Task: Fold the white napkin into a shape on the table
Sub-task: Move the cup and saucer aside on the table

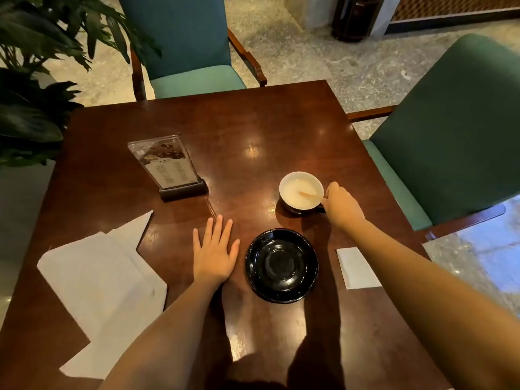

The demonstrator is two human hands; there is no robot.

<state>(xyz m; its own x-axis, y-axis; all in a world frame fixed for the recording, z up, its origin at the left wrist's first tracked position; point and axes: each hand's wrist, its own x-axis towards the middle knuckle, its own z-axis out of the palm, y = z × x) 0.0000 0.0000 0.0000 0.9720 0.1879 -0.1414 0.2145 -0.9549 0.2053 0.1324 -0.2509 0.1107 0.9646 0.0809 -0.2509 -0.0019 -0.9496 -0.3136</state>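
White napkins [104, 280] lie overlapped and partly unfolded on the left of the dark wooden table [253, 130]. A small folded white napkin [356, 267] lies at the right, partly under my right forearm. My left hand [215, 251] rests flat on the table, fingers spread, between the large napkins and a black saucer [282, 265]. My right hand [342, 206] reaches forward and grips the handle side of a cup [301, 191] with a white inside, pale liquid and a stirrer in it.
A clear menu stand [168, 167] on a dark base stands left of centre. Teal chairs stand at the far side [191, 43] and the right side [450, 136]. A leafy plant [33, 88] is at the far left.
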